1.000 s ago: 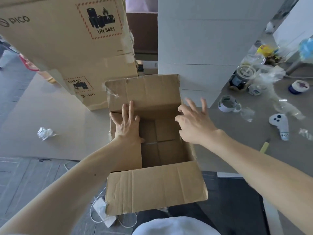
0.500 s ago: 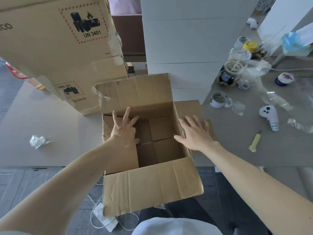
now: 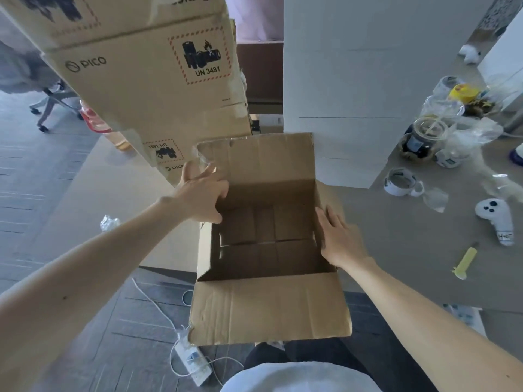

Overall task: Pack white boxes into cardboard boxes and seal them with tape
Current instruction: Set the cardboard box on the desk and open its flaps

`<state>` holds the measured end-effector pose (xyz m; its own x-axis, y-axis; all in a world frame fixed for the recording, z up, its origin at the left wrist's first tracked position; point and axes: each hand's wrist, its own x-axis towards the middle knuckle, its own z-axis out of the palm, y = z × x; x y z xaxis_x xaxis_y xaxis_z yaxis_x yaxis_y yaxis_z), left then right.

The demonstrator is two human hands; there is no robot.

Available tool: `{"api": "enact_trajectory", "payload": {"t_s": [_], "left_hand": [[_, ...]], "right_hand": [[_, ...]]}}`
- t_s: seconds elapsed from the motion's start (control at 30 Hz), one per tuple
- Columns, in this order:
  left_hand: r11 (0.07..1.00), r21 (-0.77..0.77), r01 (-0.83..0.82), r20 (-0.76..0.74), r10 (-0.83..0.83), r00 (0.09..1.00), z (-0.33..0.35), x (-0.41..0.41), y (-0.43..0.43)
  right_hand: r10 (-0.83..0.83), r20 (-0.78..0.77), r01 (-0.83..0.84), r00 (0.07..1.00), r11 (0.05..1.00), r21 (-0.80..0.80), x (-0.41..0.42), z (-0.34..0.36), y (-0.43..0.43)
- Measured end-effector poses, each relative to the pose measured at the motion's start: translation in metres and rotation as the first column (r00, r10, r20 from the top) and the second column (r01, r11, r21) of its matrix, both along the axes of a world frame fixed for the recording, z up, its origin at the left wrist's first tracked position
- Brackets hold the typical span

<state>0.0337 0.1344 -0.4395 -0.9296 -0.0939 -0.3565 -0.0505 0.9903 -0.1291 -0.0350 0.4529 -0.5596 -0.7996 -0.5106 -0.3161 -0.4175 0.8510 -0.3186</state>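
Observation:
An open cardboard box (image 3: 268,312) stands in front of me with its flaps spread and only its bottom flaps showing inside. My left hand (image 3: 199,195) grips the box's left rim near the back corner, thumb inside and fingers outside. My right hand (image 3: 339,239) lies flat with straight fingers on the right flap, pressing it outward. A tall stack of white boxes (image 3: 345,80) rises just behind the box. A roll of tape (image 3: 399,183) lies on the table to the right.
Stacked brown PICO cartons (image 3: 152,80) stand at the back left. Right of the box lie a white controller (image 3: 495,217), a yellow cutter (image 3: 464,261), jars (image 3: 424,137) and plastic wrap. A power strip (image 3: 194,362) with cable lies on the floor, crumpled plastic (image 3: 109,222) at left.
My left hand moved from the left flap up to the back-left rim and took hold of it. The right flap now lies folded outward under my right hand. The view shifted closer.

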Motion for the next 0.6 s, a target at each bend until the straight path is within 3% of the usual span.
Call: {"api": "enact_trajectory", "payload": {"t_s": [0.13, 0.27, 0.37, 0.47, 0.6], "left_hand": [[0.991, -0.113, -0.071, 0.098, 0.082, 0.992, 0.012, 0.021, -0.046], [0.986, -0.11, -0.129, 0.107, 0.141, 0.984, -0.017, 0.038, -0.069], [0.946, 0.128, -0.296, 0.071, 0.289, 0.955, -0.04, 0.037, -0.056], [0.803, 0.419, -0.424, 0.015, 0.461, 0.887, -0.065, 0.029, -0.048], [0.768, 0.482, -0.423, 0.025, 0.47, 0.882, -0.096, 0.033, -0.045]], "right_hand": [[-0.03, 0.07, 0.037, 0.997, 0.994, -0.103, 0.002, -0.002, -0.001], [-0.018, 0.124, 0.035, 0.992, 0.989, -0.14, 0.003, -0.006, -0.003], [-0.016, 0.149, 0.037, 0.989, 0.99, -0.136, 0.005, -0.009, -0.002], [0.004, 0.156, 0.016, 0.988, 0.992, -0.125, 0.012, -0.009, 0.006], [0.019, 0.169, -0.001, 0.985, 0.995, -0.104, 0.022, -0.002, 0.012]]}}
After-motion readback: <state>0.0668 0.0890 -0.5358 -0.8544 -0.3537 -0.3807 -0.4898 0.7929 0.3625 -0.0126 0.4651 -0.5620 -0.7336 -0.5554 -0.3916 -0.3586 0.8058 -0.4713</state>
